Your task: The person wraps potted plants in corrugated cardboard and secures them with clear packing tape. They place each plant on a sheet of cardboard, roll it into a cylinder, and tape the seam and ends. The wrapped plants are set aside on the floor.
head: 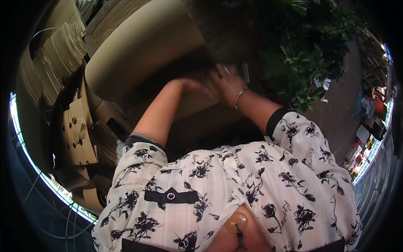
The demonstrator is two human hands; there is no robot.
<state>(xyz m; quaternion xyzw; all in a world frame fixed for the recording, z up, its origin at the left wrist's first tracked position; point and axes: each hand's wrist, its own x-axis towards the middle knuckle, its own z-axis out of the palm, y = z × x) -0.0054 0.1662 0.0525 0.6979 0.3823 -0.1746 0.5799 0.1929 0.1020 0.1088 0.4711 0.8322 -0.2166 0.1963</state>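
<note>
My left hand (193,86) is bent at the wrist over a piece of brown cardboard (192,107) in front of my body, its fingers blurred and in deep shadow. Close beside it, my right hand (231,82) rests at the right end of that cardboard with its fingers partly spread. A small shiny spot shows by the right fingers, too unclear to name. Above both hands stands a large, curved cardboard panel (144,47), blurred along its edges. Whether either hand grips the cardboard is hidden by shadow and blur.
Leafy green stems (302,60) with white tags are heaped at the right. Bundled flat cardboard (59,60) is stacked at the upper left, and a cardboard piece with holes (78,135) stands below it. Crates (373,60) and mixed goods line the far right.
</note>
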